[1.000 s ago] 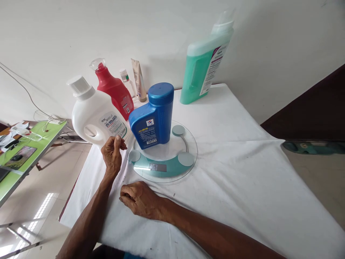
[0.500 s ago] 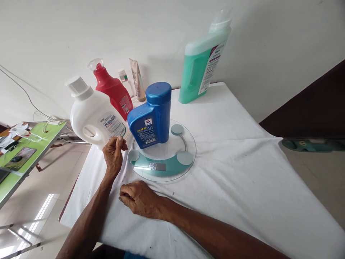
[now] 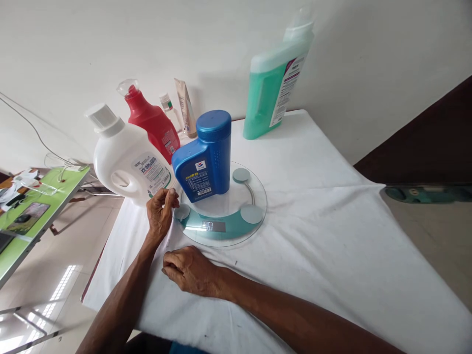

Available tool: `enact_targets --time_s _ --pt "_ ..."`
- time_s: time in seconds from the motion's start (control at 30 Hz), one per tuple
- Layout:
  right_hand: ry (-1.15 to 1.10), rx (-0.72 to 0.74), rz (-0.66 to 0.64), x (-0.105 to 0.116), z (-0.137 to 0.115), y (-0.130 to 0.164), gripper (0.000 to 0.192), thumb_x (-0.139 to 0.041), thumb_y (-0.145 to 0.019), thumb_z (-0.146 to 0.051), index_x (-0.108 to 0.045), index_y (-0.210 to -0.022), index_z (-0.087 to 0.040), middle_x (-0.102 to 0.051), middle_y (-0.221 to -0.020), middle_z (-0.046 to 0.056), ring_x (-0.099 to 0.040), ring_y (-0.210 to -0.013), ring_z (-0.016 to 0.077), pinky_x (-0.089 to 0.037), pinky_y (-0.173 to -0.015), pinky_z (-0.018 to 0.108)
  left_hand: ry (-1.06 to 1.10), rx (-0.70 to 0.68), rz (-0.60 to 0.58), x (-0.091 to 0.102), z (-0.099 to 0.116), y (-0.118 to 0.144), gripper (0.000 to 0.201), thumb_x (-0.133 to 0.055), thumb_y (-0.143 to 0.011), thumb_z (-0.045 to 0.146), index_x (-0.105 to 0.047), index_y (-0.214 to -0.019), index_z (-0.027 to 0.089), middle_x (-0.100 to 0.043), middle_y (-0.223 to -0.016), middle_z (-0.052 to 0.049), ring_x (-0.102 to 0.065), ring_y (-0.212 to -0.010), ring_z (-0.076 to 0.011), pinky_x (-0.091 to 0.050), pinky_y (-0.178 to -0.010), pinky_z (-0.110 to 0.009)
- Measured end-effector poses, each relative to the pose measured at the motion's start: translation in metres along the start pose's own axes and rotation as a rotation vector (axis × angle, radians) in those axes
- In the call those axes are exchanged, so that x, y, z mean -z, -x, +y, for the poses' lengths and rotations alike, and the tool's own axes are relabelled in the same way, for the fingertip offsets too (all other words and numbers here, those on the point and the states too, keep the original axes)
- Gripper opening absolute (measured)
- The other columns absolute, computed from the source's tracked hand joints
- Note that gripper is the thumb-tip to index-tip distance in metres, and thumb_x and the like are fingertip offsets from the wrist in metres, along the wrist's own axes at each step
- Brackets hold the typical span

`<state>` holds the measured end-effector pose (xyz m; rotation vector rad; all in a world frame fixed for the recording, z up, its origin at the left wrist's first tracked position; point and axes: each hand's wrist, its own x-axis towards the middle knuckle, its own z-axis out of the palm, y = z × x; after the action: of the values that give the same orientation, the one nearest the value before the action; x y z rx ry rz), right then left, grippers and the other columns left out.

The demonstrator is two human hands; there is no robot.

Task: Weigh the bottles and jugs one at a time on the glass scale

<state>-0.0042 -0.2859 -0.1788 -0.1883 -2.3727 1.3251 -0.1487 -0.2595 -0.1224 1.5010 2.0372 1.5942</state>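
Where the white cloth (image 3: 332, 236) covers the table, we list first a round glass scale (image 3: 221, 216) with a lit display too small to read, and on it a blue bottle (image 3: 206, 157) standing upright toward its far left part. Our left hand (image 3: 159, 212) is raised on its edge just left of the scale, fingers curled with the tips pinched together close to the rim; whether they touch the glass we cannot tell, and we see nothing held in them. The blue bottle stands just beyond and to the right of that hand, apart from it. Our right hand (image 3: 190, 270) lies palm down on the cloth in front of the scale, loosely clenched and holding nothing, near the rim but clear of it. Behind the left hand we note a white jug (image 3: 125, 160) with a label, and behind that a red bottle (image 3: 153, 123) with a clear cap. Further back stand a small tube (image 3: 185, 108) and a little vial (image 3: 167, 104). A tall green jug (image 3: 275, 83) stands at the far edge, well apart from both hands. A green side table (image 3: 44, 196) stands off to the left.
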Motion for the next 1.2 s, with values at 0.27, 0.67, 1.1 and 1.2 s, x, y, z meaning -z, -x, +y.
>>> enact_targets --time_s 0.27,0.67,1.1,1.2 --pt "0.047 0.009 -0.004 -0.0037 0.0034 -0.0002 0.023 -0.064 -0.096 -0.014 -0.053 -0.077 -0.022 -0.068 -0.070 -0.001 -0.052 -0.061 0.0134 -0.035 -0.063 0.026 -0.019 0.000 -0.025 -0.0008 -0.0032 0.0012 0.042 -0.060 -0.103 0.048 -0.065 -0.071 0.021 -0.067 -0.060 -0.001 -0.063 -0.059 -0.0157 -0.053 -0.068 -0.030" --pt "0.038 0.004 -0.011 -0.0050 0.0044 -0.0012 0.026 -0.064 -0.096 -0.015 -0.049 -0.076 -0.022 -0.068 -0.070 -0.001 -0.054 -0.063 0.0135 -0.035 -0.064 0.027 -0.003 -0.024 -0.044 -0.0033 -0.0046 0.0025 0.041 -0.062 -0.103 0.045 -0.066 -0.070 0.021 -0.067 -0.060 -0.001 -0.062 -0.060 -0.0152 -0.050 -0.066 -0.029" --pt "0.042 0.016 0.004 -0.0063 0.0057 -0.0006 0.026 -0.066 -0.095 -0.014 -0.050 -0.075 -0.022 -0.067 -0.069 -0.001 -0.052 -0.062 0.0129 -0.033 -0.063 0.027 -0.007 -0.016 -0.049 -0.0042 -0.0049 0.0027 0.041 -0.061 -0.103 0.047 -0.066 -0.071 0.021 -0.066 -0.060 -0.001 -0.063 -0.059 -0.0156 -0.050 -0.065 -0.030" --pt "0.044 0.017 0.007 -0.0070 0.0063 -0.0008 0.025 -0.064 -0.095 -0.013 -0.051 -0.075 -0.022 -0.067 -0.068 -0.001 -0.053 -0.061 0.0131 -0.034 -0.062 0.027 -0.004 -0.011 -0.051 -0.0043 -0.0052 0.0027 0.041 -0.061 -0.103 0.047 -0.066 -0.071 0.021 -0.066 -0.060 -0.001 -0.062 -0.058 -0.0157 -0.050 -0.065 -0.030"
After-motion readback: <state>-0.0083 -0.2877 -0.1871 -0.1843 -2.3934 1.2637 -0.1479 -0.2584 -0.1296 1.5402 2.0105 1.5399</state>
